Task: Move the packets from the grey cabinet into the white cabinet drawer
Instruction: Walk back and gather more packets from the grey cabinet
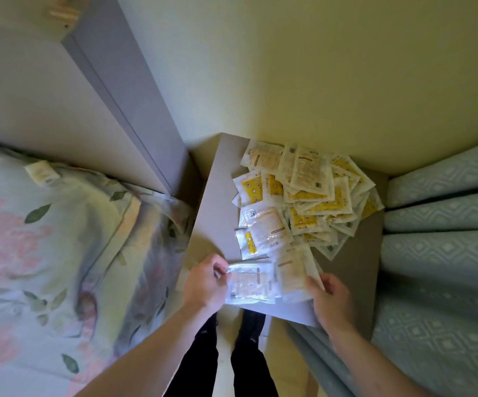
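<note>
On the grey cabinet top, between the bed and the curtain, lies a loose heap of packets. The left hand pinches one clear packet by its left edge, fingers curled on it; the right hand grips the lower corner of a second packet at the near edge. The white cabinet drawer is not in view (its position cannot be judged). Recommended: gather several near-edge packets into a squared stack, grip across the flat faces rather than slippery edges, and lift clear without dragging the heap off the cabinet
</note>
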Available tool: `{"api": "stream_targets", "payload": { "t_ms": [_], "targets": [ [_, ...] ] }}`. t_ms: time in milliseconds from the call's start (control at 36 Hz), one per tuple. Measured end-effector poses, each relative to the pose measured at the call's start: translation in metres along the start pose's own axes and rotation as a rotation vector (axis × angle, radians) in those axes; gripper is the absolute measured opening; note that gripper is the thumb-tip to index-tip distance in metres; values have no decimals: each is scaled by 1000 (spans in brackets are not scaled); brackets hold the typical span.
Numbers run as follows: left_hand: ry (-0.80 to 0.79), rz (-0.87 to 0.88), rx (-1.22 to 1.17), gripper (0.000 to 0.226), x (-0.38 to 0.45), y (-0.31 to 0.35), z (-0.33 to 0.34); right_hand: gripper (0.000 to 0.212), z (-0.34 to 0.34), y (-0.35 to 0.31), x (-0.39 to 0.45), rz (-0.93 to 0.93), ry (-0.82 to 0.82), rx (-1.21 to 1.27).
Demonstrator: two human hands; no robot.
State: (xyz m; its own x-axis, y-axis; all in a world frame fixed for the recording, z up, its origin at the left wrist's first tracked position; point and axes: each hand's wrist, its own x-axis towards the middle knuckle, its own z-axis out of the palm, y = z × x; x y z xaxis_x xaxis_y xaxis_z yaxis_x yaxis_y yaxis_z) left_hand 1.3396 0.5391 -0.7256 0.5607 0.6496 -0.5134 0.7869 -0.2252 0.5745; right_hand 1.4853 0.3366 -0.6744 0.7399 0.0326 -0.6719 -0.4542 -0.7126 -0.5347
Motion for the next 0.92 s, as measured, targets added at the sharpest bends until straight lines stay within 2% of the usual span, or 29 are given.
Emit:
{"api": "stream_targets", "payload": {
  "t_ms": [167, 250, 333, 389, 500, 639, 806, 917],
  "targets": [
    [12, 26, 99, 20, -8, -12, -15, 7, -23, 14, -1, -28, 60, 27],
    [64, 178, 237, 42, -13, -6, -10, 9, -22, 14, 2, -31, 76, 76],
    [-16, 343, 353, 64, -15, 7, -2, 14, -18, 12, 6, -19, 68, 115],
    [-85, 364, 415, 72, -16, 14, 5, 22, -16, 10, 9, -15, 47, 116],
    [-92, 290, 393, 78, -17, 22, 17, 36, -13, 6, 16, -31, -9, 41],
    [-104, 179, 373, 73, -15, 32, 25, 49, -6, 2, 23, -26, -43, 5],
    [-157, 130, 419, 65, -13, 36, 23, 22, 1, -1, 24, 21, -39, -6],
    [-150, 175, 409, 54, -17, 32, 16, 17, -5, 2, 20, 17, -3, -22]
  ]
}}
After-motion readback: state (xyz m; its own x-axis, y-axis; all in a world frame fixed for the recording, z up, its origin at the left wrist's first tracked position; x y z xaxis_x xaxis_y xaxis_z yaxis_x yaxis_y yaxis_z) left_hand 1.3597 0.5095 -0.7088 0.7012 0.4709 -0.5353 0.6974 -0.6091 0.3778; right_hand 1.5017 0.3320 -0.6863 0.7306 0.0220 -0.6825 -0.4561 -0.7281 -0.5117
